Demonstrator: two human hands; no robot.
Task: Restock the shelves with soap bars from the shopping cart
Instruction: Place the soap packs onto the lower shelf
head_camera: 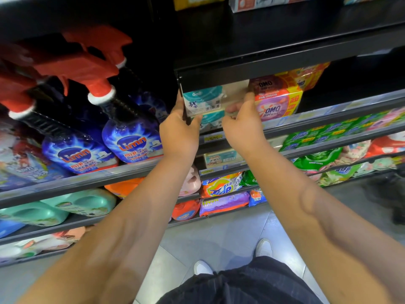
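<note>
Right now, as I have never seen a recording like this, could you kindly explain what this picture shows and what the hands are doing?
There is no machine here: one camera worn on a person's head looks forward and down, so the two bare arms reaching in are the wearer's own. The left hand and right hand each have a grip on one end of a teal-and-white soap pack, which sits on a black shelf above a lower pack like it. Right of it stands an orange and purple OMO pack; to the left, blue spray bottles with red triggers. Below you see the floor and the person's white shoes. The shopping cart is not in view.
</note>
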